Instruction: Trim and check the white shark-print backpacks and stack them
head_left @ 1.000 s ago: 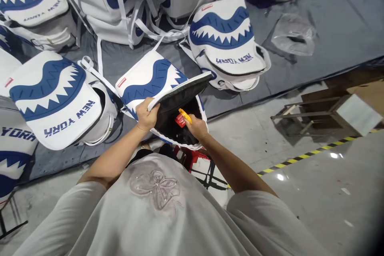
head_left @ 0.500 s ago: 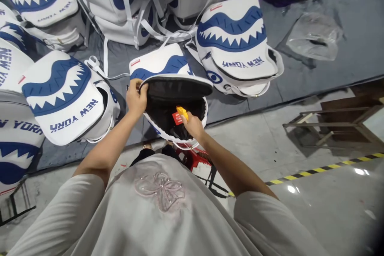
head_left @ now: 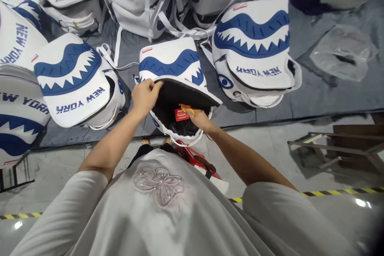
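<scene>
In front of me a white backpack (head_left: 172, 51) with a blue shark-mouth print lies with its top opened, showing a black lining. My left hand (head_left: 146, 95) pinches the left edge of its flap (head_left: 192, 88) and holds it up. Inside the opening my right hand (head_left: 198, 118) grips a small yellow-orange object (head_left: 186, 109), mostly covered by the fingers, so its kind does not show. Just beside that object is a red label (head_left: 181, 115) against the dark lining.
Similar backpacks lie to the right (head_left: 255, 48) and left (head_left: 72, 80); more white bags (head_left: 132, 12) are stacked behind. A clear plastic bag (head_left: 342, 54) rests on the grey-covered table (head_left: 318, 100). Below are a red stool (head_left: 192, 156) and a wooden-framed piece (head_left: 330, 148).
My view has shifted, moving the bags rightward. The flap is tilted differently, with my left hand further along its edge. My right hand, holding the yellow-orange object, sits deeper under the flap.
</scene>
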`<state>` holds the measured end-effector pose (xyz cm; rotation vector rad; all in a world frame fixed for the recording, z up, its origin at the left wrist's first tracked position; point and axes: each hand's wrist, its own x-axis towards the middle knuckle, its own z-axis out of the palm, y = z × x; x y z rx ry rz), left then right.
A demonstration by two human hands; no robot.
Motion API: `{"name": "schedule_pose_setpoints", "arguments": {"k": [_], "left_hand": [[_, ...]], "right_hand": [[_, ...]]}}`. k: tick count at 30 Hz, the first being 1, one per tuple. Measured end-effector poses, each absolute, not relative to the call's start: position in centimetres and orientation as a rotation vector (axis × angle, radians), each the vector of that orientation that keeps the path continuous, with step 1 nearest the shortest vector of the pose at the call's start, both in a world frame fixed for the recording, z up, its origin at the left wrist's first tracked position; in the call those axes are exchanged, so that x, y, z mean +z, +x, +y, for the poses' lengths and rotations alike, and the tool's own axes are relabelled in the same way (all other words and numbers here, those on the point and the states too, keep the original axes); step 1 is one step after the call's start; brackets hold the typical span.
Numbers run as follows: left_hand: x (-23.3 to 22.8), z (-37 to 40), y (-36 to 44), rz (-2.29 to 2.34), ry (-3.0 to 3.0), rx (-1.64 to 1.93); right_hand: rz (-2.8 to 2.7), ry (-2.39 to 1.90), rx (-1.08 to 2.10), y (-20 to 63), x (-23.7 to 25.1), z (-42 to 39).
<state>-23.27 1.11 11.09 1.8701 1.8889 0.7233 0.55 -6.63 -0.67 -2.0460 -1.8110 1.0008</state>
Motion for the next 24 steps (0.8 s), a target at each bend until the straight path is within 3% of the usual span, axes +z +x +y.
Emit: {"name": "schedule_pose_setpoints", "arguments": {"k": [4, 9, 16, 24], "left_hand": [[11.8, 4.9, -22.3, 1.918, 1.884, 0.65], [8.7, 6.1, -23.7, 1.604, 1.808, 0.681], [5.7, 7.5, -24.7, 1.422, 2.06, 0.363], [5.0, 5.8, -23.3, 1.609, 2.284, 0.176]], "right_hand": [[-1.818, -2.108, 0.976, -0.6, -1.9, -7.0], [-1.871, -2.031, 1.033, -0.2, -2.1, -6.8], [-1.992, -1.814, 1.258, 0.9, -1.3, -4.4], [-2.239, -1.657, 1.492, 0.6, 0.1, -2.3]]}}
